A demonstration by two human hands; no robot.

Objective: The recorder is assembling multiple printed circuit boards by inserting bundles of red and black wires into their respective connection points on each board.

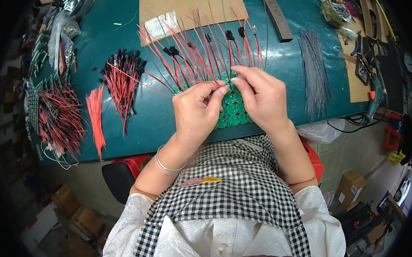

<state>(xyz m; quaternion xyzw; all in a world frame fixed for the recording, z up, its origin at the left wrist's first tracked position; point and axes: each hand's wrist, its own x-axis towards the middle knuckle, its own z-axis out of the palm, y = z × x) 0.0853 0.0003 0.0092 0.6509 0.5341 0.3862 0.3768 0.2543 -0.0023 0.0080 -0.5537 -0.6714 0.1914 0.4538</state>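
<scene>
A panel of small round green circuit boards (233, 110) lies on the table in front of me, rows of red and black wires (198, 50) standing from its far part. Some of these wires end in black plug connectors (230, 34). My left hand (198, 106) is closed in a pinch on a red wire (160, 87) that trails out to the left, its tip close to the boards. Thumb and forefinger of my right hand (263, 96) are pinched beside it over the panel; what they hold, if anything, is hidden.
Left of my hands lie a bundle of wires with black connectors (122, 81), loose red wires (95, 117) and a heap of wired boards (58, 116). Grey wires (315, 73) lie to the right. Behind are cardboard (191, 5) and a metal bar (274, 13).
</scene>
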